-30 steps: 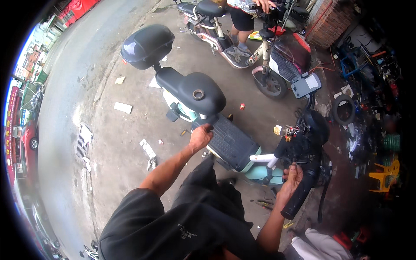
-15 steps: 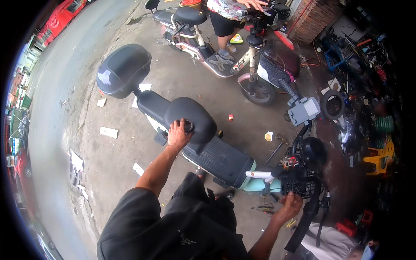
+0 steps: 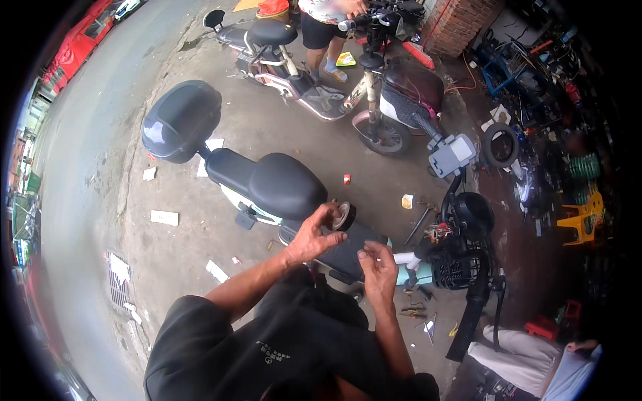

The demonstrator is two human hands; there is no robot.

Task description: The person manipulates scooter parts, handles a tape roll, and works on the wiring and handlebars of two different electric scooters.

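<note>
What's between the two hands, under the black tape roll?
In the head view, the scooter's dark footboard shows in the gap between the left hand, which holds the tape roll, and the right hand. Nothing else sits there.

Ahead of me, a grey rectangular screen unit [image 3: 452, 154] sits on the handlebar of my scooter, its face turned away. A small red packet [image 3: 346, 179] and a yellowish one [image 3: 407, 201] lie on the concrete beyond the seat. Far left, a red shop sign [image 3: 80, 43] lines the road.
</note>
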